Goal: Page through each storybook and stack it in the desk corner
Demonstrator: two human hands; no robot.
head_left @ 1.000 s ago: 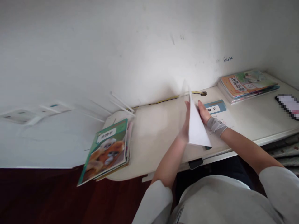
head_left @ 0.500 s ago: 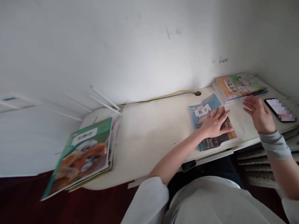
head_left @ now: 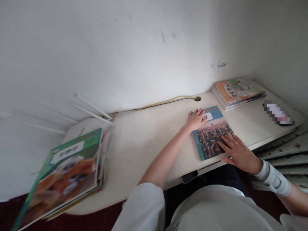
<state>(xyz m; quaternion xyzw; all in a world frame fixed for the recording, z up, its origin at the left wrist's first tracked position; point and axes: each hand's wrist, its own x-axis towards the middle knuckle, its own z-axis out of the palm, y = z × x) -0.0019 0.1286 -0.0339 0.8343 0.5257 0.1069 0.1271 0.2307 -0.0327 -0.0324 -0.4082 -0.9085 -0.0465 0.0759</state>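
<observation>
A scuffed white wall (head_left: 120, 48) fills the upper half of the frame. Below it a pale cream desk top (head_left: 149, 134) runs from the lower left to the right edge.

At the lower left, a slanting stack of books topped by a green cover with an orange animal (head_left: 64, 166) hangs partly over the desk's rounded end (its near edge is blurred). Right of centre lies a closed blue paperback book with a city skyline photo on its cover (head_left: 211, 136), flat on the desk near the front edge. In the upper right corner of the desk sits a low stack of thin books with an orange and green cover on top (head_left: 238, 91), well apart from the blue one.

The left hand (head_left: 195, 118) lies flat with fingers spread on the blue book's upper left corner. The right hand (head_left: 238, 153) lies flat on its lower right part, fingers stretched across the cover. The hands are apart and neither is closed around anything. A grey wrist brace (head_left: 273, 179) wraps the right wrist.

A dark phone (head_left: 279, 114) rests at the right edge, and two thin white rods (head_left: 92, 107) lean against the wall at left. A thin yellow cable (head_left: 154, 103) runs along the wall to a small round hole (head_left: 197, 98) just above the left hand.
</observation>
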